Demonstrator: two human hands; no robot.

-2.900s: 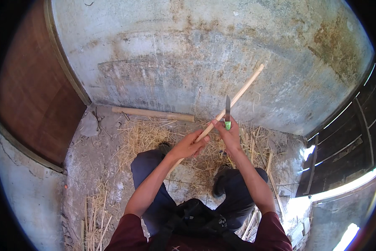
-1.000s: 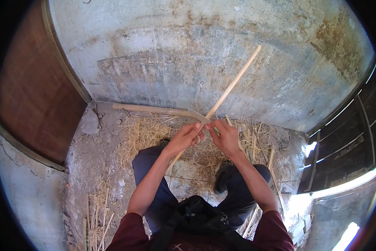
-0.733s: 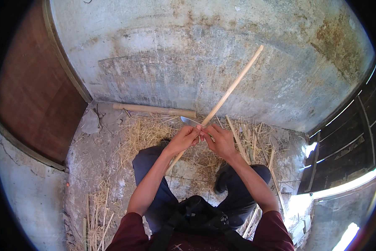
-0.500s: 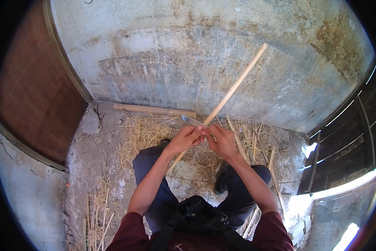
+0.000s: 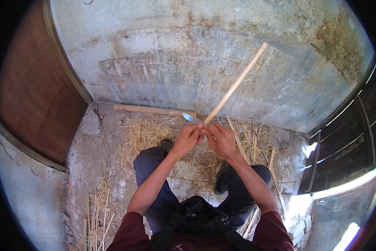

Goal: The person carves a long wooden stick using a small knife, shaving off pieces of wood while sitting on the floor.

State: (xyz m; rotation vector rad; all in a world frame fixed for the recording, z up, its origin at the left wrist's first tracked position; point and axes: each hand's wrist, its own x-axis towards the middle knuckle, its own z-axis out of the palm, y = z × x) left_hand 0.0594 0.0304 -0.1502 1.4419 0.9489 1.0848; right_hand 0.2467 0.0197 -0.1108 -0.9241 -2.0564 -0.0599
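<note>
My left hand (image 5: 186, 139) and my right hand (image 5: 222, 141) are closed and meet in front of me, above the floor between my knees. Between them is the lower part of a long, pale split-bamboo stick (image 5: 237, 85), which slants up to the right in front of the wall. My left fingers pinch this stick. A knife (image 5: 190, 118) lies across it at my fingertips, its bright blade pointing up and left. Its handle is hidden, apparently inside my right hand. The stick's lower end does not show below my hands.
A thick bamboo pole (image 5: 154, 110) lies along the foot of the stained wall (image 5: 162, 62). Straw-like shavings (image 5: 139, 136) and split strips (image 5: 255, 144) litter the floor. At left stands a brown door (image 5: 41, 88); at right, dark wooden boards (image 5: 347, 142).
The knife blade has tilted a little and now catches bright light. The stick's lower end, seen below my hands before, is out of sight. My left forearm has shifted slightly right.
</note>
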